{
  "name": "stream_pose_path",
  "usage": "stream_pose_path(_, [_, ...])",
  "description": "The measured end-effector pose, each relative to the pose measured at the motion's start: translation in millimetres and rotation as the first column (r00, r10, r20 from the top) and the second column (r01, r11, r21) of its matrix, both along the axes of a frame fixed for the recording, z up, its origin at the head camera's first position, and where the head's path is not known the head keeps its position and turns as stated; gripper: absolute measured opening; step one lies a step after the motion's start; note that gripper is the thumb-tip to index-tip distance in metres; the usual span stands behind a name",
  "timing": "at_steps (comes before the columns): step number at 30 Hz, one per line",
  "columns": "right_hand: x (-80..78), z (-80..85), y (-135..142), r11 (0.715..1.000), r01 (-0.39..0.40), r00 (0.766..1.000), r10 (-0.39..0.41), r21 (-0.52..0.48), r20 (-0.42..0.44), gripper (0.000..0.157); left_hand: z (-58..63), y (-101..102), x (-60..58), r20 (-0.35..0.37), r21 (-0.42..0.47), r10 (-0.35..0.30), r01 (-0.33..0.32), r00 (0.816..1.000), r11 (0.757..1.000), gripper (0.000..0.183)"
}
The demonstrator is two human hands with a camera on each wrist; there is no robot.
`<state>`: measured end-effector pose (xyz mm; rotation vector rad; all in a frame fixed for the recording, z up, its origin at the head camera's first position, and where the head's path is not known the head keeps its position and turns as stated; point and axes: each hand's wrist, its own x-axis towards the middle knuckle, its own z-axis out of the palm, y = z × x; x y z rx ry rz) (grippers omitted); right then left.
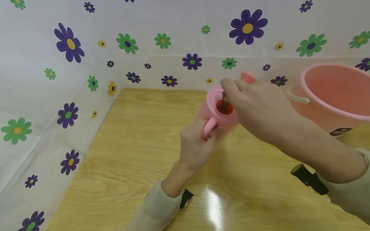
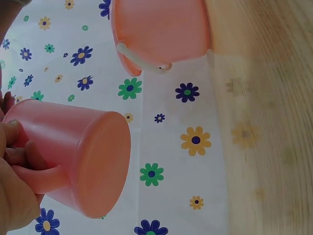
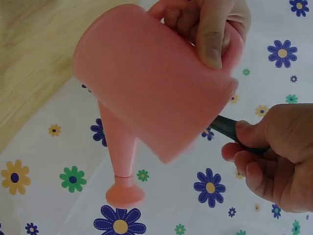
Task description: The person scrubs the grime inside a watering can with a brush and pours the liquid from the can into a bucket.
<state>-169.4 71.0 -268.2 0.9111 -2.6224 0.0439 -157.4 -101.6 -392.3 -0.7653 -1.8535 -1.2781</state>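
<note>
A pink watering can (image 1: 212, 114) is held tilted above the wooden table, its round opening facing up toward the head camera. My left hand (image 1: 194, 146) grips it by its looped handle (image 2: 44, 180). At the can's mouth, my right hand (image 1: 260, 107) pinches a dark green handle (image 3: 229, 128) whose far end goes inside the can. What is on that hidden end I cannot tell. The can's spout (image 3: 120, 147) ends in a flared rose (image 3: 125, 193), partly covered by the right hand in the head view.
A pink bucket (image 1: 315, 110) with a pale carrying handle (image 1: 299, 97) stands at the right on the wooden table (image 1: 138, 138). Flower-patterned white sheeting (image 1: 170, 67) lines the back and left of the table. Dark camera mounts (image 1: 309, 179) stick out at both wrists.
</note>
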Motion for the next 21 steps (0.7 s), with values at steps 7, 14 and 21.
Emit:
stream_pose_path(7, [-21.0, -68.2, 58.2, 0.996, -0.092, 0.864, 0.082, 0.004, -0.496, 0.028, 3.9, 7.8, 0.3, -0.005, -0.022, -0.070, 0.070, 0.998, 0.997, 0.040])
stream_pose_path(14, [9.6, -25.2, 22.0, 0.925, -0.360, 0.765, 0.216, -0.125, -0.606, 0.024, -0.4, 7.3, -1.4, -0.029, -0.024, -0.136, 0.136, 0.990, 0.990, 0.041])
stream_pose_path(21, [9.5, -30.2, 13.2, 0.862, -0.418, 0.674, 0.083, -0.286, -0.734, 0.019, -0.7, -2.4, -0.1, 0.009, 0.000, -0.095, 0.095, 0.995, 0.995, 0.042])
